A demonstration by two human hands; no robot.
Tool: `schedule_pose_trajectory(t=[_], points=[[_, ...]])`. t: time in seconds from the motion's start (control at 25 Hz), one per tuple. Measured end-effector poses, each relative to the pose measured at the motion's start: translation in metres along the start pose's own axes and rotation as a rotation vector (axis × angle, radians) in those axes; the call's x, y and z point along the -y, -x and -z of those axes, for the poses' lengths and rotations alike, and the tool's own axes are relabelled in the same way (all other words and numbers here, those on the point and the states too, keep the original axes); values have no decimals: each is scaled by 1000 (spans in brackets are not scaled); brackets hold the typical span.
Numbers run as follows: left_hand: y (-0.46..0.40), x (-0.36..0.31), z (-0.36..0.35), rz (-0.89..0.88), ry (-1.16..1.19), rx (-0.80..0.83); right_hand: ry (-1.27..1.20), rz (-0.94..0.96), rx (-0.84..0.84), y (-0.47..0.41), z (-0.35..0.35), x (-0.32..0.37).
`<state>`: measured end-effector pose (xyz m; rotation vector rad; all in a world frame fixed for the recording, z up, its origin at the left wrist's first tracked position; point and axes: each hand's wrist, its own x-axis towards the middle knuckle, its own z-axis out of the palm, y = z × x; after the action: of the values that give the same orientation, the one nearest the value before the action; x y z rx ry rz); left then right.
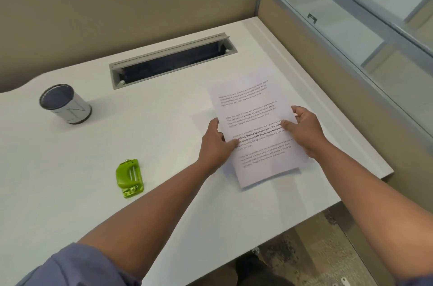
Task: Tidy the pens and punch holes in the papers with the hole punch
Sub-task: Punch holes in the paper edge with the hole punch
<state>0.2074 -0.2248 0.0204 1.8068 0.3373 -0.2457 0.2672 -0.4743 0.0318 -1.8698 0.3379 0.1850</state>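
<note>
We pinch the papers (255,131) at both side edges, left hand (216,145) and right hand (304,131). The punch (129,178) lies on the desk (70,168) left of our left hand, nearer that one.

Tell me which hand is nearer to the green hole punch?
The left hand. It grips the left edge of the papers, up and right of the green hole punch. The right hand grips their right edge, farther away.
</note>
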Motion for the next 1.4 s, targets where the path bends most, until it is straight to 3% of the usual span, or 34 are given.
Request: schedule_pose_trajectory(t=[0.2, 0.52, 0.72, 0.92, 1.04, 1.24, 1.4], points=[[-26, 5, -37, -35, -295, 31, 171, -13, -39, -42, 19, -26], [-53, 7, -63, -86, -546, 22, 347, -14, -77, -82, 39, -41], [-59, 7, -69, -155, -864, 83, 442, -13, -75, -91, 42, -45], [-57, 10, -69, -181, -892, 61, 863, 199, -111, -78, 33, -46], [-58, 11, -70, -173, -893, 59, 946, 363, 48, -69, 19, -46], [-59, 12, -70, -179, -883, 47, 1119, 363, 184, -65, 7, -62], [-57, 13, -70, -183, -890, 43, 1101, 350, 180, -65, 8, -68]])
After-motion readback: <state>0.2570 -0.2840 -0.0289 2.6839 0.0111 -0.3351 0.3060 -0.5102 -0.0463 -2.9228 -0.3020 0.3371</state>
